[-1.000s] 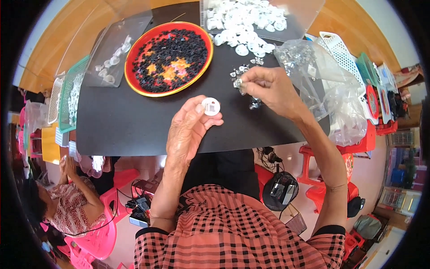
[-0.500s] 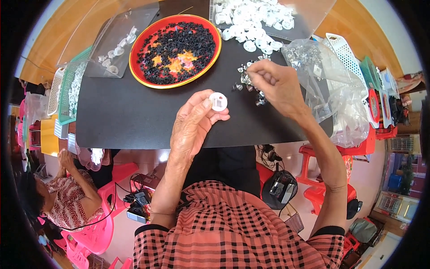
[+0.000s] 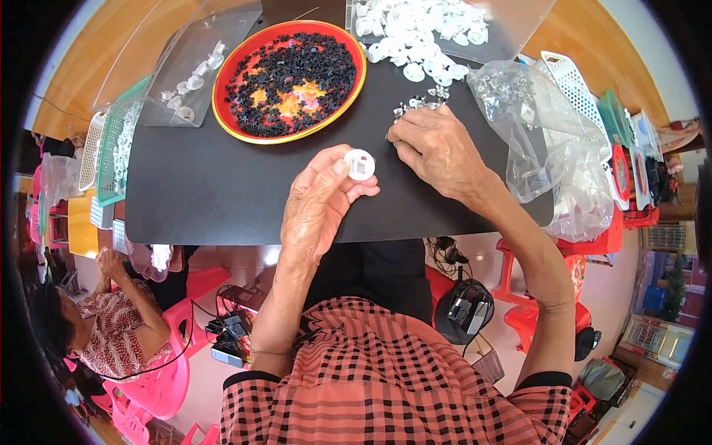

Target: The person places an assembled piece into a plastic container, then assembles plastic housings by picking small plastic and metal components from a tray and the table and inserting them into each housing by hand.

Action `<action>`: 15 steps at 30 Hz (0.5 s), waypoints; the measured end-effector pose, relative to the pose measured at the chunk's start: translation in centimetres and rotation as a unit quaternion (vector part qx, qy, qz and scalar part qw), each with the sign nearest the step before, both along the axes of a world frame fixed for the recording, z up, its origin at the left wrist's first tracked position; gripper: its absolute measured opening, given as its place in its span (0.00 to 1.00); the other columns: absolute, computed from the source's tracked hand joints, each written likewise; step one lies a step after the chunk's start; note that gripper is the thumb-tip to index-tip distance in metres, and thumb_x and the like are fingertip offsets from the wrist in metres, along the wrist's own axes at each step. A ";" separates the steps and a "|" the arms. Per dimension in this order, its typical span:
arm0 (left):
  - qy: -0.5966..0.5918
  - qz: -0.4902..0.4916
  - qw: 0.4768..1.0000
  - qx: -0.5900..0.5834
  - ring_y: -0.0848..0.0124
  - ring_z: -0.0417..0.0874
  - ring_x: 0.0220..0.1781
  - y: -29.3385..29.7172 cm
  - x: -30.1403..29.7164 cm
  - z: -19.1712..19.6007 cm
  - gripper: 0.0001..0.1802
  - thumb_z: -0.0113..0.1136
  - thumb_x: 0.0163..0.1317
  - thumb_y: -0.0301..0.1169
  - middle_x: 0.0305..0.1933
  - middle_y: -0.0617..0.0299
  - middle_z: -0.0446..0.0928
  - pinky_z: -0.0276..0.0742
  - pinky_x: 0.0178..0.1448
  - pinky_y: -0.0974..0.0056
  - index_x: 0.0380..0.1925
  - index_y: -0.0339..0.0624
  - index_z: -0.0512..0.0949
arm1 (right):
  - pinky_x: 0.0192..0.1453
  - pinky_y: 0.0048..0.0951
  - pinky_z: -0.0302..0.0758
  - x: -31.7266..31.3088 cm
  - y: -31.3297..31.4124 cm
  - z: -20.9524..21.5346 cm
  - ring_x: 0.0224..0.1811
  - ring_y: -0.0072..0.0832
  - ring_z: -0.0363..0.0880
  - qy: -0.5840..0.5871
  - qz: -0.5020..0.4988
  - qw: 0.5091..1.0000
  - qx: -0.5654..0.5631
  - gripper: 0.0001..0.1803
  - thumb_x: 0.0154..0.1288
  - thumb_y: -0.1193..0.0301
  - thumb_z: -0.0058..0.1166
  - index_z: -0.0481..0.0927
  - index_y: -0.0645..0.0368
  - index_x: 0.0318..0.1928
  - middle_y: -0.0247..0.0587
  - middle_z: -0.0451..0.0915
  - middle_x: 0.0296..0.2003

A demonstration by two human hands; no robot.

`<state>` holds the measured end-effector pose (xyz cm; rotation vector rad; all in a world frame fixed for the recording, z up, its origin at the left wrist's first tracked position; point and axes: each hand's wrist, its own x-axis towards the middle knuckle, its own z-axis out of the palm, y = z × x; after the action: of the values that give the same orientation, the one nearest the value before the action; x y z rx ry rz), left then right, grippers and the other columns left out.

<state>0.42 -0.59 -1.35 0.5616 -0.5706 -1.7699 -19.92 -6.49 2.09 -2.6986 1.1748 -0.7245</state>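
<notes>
Between the thumb and fingers of my left hand [image 3: 319, 189] is a round white plastic piece [image 3: 363, 173], its recessed side with a small slot facing up. My right hand [image 3: 441, 152] is at the small shiny metal parts [image 3: 415, 106], fingertips pinched together low over the table. Whatever those fingertips hold, if anything, is hidden. The hand covers part of the metal pile. Beyond it lies a heap of white plastic pieces [image 3: 426, 37], like the one in my left hand.
A red round tray [image 3: 222, 122] with small black parts stands at the far left-centre of the dark table [image 3: 222, 196]. A clear plastic bag [image 3: 530, 159] of metal parts lies right. White pieces [image 3: 194, 81] line up on a clear sheet. A co-worker [image 3: 122, 319] sits at left.
My right hand has moved left and slightly down, now over the small metal parts. My left hand holds the white piece almost unmoved.
</notes>
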 end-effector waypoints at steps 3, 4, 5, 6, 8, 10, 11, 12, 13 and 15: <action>0.007 -0.006 1.000 -0.003 0.62 0.82 0.43 -0.1 -0.1 0.1 0.16 0.53 0.68 0.31 0.44 0.50 0.78 0.79 0.51 0.55 0.51 0.32 0.71 | 0.34 0.34 0.68 -0.1 -0.2 0.0 0.27 0.34 0.75 -0.047 -0.004 0.999 0.025 0.07 0.53 0.78 0.57 0.78 0.60 0.35 0.39 0.77 0.28; 0.007 -0.006 1.000 -0.002 0.62 0.82 0.43 -0.1 -0.1 0.1 0.16 0.53 0.68 0.31 0.44 0.50 0.78 0.79 0.51 0.55 0.51 0.32 0.71 | 0.31 0.32 0.69 -0.2 -0.3 0.1 0.24 0.32 0.74 -0.091 -0.013 0.994 0.062 0.06 0.53 0.79 0.57 0.78 0.60 0.34 0.39 0.77 0.27; 0.008 -0.005 1.000 -0.001 0.62 0.82 0.43 -0.1 0.0 0.1 0.16 0.53 0.68 0.31 0.44 0.50 0.78 0.79 0.51 0.55 0.51 0.32 0.71 | 0.31 0.32 0.69 -0.2 -0.3 0.2 0.24 0.32 0.74 -0.091 -0.013 0.994 0.063 0.06 0.53 0.79 0.57 0.78 0.60 0.34 0.39 0.77 0.27; 0.008 -0.004 1.000 0.001 0.62 0.82 0.43 -0.1 0.0 0.1 0.16 0.53 0.68 0.31 0.44 0.50 0.78 0.79 0.51 0.55 0.51 0.32 0.71 | 0.29 0.29 0.68 -0.2 -0.2 0.5 0.22 0.28 0.72 -0.105 -0.023 0.990 0.093 0.05 0.54 0.79 0.58 0.78 0.61 0.34 0.38 0.76 0.25; 0.006 -0.004 1.000 0.001 0.62 0.82 0.43 -0.1 0.0 0.1 0.16 0.53 0.68 0.31 0.44 0.50 0.78 0.79 0.51 0.55 0.50 0.32 0.71 | 0.26 0.26 0.67 -0.1 -0.1 1.0 0.19 0.23 0.70 -0.119 -0.033 0.985 0.123 0.05 0.54 0.79 0.58 0.78 0.62 0.33 0.37 0.76 0.23; 0.004 -0.002 1.000 0.001 0.62 0.82 0.43 0.0 0.0 0.1 0.16 0.53 0.68 0.31 0.44 0.50 0.78 0.79 0.51 0.55 0.50 0.32 0.71 | 0.25 0.22 0.65 0.0 0.2 1.3 0.20 0.16 0.67 -0.160 -0.078 0.955 0.238 0.04 0.55 0.78 0.58 0.79 0.62 0.33 0.34 0.74 0.21; 0.004 -0.005 1.000 0.001 0.62 0.82 0.43 -0.1 0.0 0.1 0.16 0.53 0.68 0.31 0.44 0.50 0.78 0.79 0.51 0.55 0.50 0.32 0.71 | 0.25 0.22 0.65 0.0 0.1 1.2 0.20 0.16 0.67 -0.160 -0.078 0.955 0.238 0.04 0.55 0.78 0.58 0.79 0.62 0.33 0.34 0.74 0.21; 0.005 -0.008 1.000 0.000 0.62 0.82 0.43 -0.1 0.0 0.1 0.16 0.53 0.68 0.31 0.44 0.50 0.78 0.79 0.51 0.55 0.50 0.31 0.71 | 0.25 0.22 0.65 0.0 0.1 1.1 0.21 0.15 0.67 -0.180 -0.070 0.947 0.258 0.04 0.56 0.78 0.59 0.79 0.63 0.33 0.34 0.74 0.21; 0.005 -0.008 1.000 0.000 0.62 0.82 0.43 -0.1 0.0 0.1 0.16 0.53 0.68 0.31 0.44 0.50 0.78 0.79 0.51 0.55 0.50 0.31 0.71 | 0.25 0.22 0.65 0.0 0.1 1.0 0.21 0.13 0.67 -0.201 -0.063 0.937 0.278 0.03 0.56 0.78 0.59 0.80 0.63 0.33 0.33 0.74 0.21; 0.002 -0.006 1.000 -0.003 0.62 0.82 0.44 -0.1 0.0 0.1 0.16 0.53 0.68 0.31 0.44 0.50 0.78 0.79 0.51 0.55 0.50 0.31 0.71 | 0.26 0.22 0.66 0.1 0.4 1.3 0.21 0.15 0.68 -0.182 -0.066 0.940 0.283 0.04 0.57 0.77 0.58 0.80 0.63 0.33 0.34 0.75 0.21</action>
<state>0.44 -0.67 -1.23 0.5510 -0.5771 -1.7790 -19.80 -6.12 3.34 -1.9374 1.2378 -0.7232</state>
